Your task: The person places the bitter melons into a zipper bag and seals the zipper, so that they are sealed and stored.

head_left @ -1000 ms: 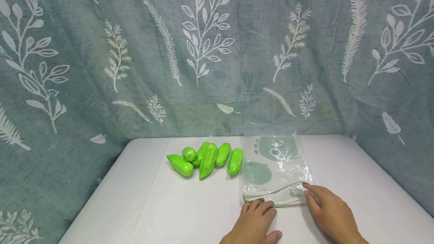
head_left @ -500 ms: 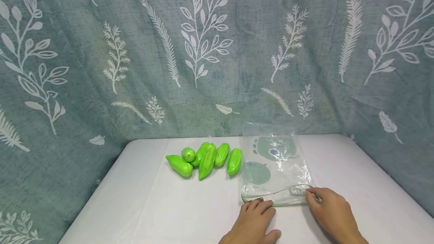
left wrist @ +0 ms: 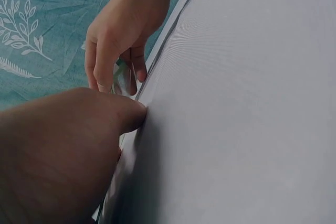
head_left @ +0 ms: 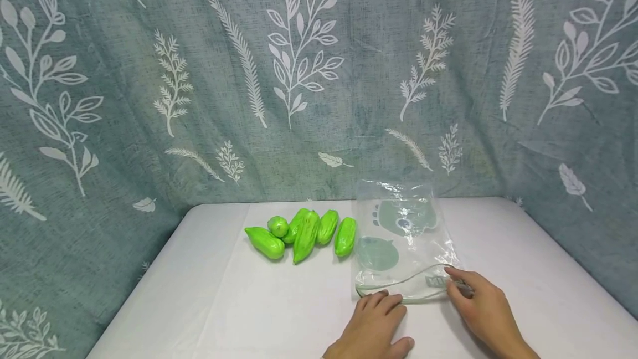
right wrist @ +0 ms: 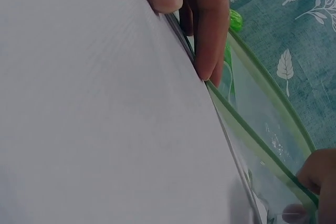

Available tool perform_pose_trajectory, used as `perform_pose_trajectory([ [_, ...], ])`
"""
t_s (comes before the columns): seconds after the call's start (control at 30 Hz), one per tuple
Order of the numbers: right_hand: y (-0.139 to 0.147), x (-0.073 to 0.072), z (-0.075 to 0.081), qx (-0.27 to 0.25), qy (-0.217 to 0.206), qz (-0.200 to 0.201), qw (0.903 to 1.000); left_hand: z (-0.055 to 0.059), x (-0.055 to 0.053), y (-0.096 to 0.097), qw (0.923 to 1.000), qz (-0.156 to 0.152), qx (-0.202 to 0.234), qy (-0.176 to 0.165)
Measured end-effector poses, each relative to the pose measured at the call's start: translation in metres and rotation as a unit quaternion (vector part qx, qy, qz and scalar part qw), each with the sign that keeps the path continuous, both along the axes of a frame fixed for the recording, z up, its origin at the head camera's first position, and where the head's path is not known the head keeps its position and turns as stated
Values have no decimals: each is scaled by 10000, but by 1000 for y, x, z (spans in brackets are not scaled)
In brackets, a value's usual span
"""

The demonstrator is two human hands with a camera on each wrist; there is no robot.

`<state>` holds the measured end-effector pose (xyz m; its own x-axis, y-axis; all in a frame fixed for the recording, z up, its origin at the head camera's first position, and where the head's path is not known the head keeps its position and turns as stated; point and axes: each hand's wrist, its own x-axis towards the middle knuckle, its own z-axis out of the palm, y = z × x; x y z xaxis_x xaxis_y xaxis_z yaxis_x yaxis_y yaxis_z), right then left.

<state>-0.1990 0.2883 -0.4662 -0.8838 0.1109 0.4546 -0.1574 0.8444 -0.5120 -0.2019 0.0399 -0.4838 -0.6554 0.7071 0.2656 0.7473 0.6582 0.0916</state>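
At two o'clock of the table's (head_left: 269, 309) middle lies a clear bag (head_left: 406, 251), mouth toward six, green-edged rims parted. Left hand (head_left: 371, 323) at the bag's seven: fingers apart, laid on the near rim, thumb out on the white cloth. Right hand (head_left: 480, 303) at four: thumb and fingers hold the mouth's corner. Six green vegetables (head_left: 305, 240) cluster at nine, the closest just beside the bag. Leaf-patterned curtain (head_left: 349, 82) stands beyond, at twelve.
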Motion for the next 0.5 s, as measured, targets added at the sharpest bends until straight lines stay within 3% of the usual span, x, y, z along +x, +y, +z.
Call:
perform_pose_trajectory([
  [0.23, 1, -2, -1, -69, -467, 204, 9987, 1, 1, 1, 9999, 3, 19, -142],
  [0.5, 3, -5, -1, 72, -272, 458, 9986, 5, 1, 1, 9997, 28, 23, -246],
])
